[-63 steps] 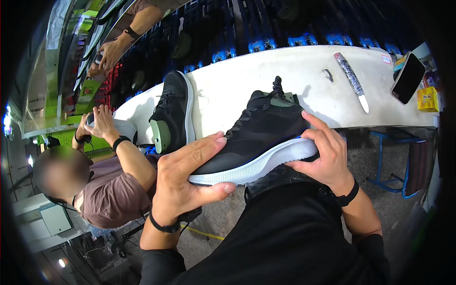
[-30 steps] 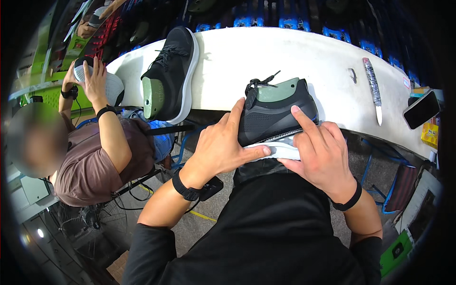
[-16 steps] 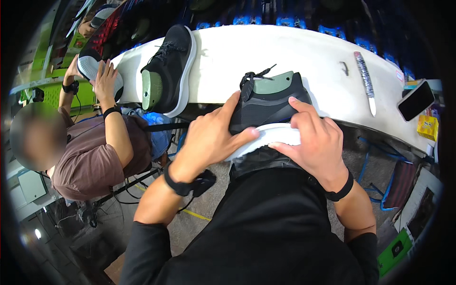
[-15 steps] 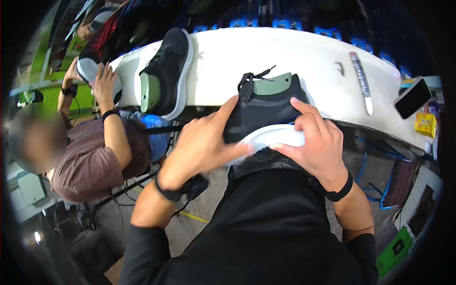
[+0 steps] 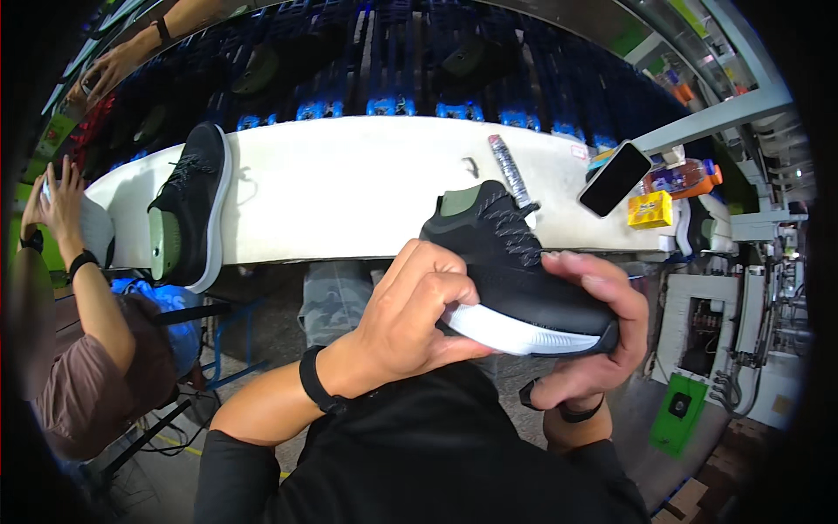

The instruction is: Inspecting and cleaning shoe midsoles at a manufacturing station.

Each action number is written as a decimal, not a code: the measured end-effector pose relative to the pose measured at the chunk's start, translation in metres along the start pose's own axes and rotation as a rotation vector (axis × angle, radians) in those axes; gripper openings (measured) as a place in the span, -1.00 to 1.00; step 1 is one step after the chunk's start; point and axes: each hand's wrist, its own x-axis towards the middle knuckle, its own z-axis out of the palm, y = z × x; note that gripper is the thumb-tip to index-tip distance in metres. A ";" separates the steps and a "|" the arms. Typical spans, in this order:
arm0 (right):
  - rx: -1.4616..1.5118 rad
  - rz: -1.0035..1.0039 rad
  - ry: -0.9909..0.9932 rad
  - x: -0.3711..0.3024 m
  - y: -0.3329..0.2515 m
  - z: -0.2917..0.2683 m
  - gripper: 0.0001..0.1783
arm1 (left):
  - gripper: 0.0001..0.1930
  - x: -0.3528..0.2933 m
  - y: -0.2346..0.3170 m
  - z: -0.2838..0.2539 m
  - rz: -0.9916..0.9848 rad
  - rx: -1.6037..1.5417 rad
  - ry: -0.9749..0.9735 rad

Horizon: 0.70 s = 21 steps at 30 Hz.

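Note:
A black laced shoe with a white sole is held in front of my body, over the table's near edge. Its toe points to the right, toward me, and a green form fills its opening. My left hand grips the shoe's near side, fingers curled and thumb pressed along the white sole. Around the toe curves my right hand, its fingers over the upper and its palm by the toe end. The underside of the shoe is hidden.
On the white table lie another black shoe, a slim tool with a wrapped handle, a phone and a yellow box. A blue roller conveyor runs behind. At left, a co-worker's hands hold a shoe.
The shoe has turned, so its toe now points right and its laces show. My right hand has shifted to the toe. The whole view has swung to the right.

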 end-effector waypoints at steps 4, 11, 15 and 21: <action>0.053 -0.043 0.029 -0.002 0.005 0.005 0.17 | -0.41 0.001 0.015 0.006 -0.138 -0.089 0.023; -0.024 0.013 -0.016 -0.002 -0.015 0.018 0.13 | -0.68 0.013 0.056 -0.007 0.060 -0.038 -0.099; 0.084 -0.008 -0.084 0.000 -0.007 0.009 -0.03 | -0.67 0.014 0.030 -0.010 0.138 -0.043 -0.114; 0.182 0.029 -0.017 -0.009 0.005 -0.004 -0.14 | -0.24 -0.021 -0.024 0.001 -0.066 -0.138 0.032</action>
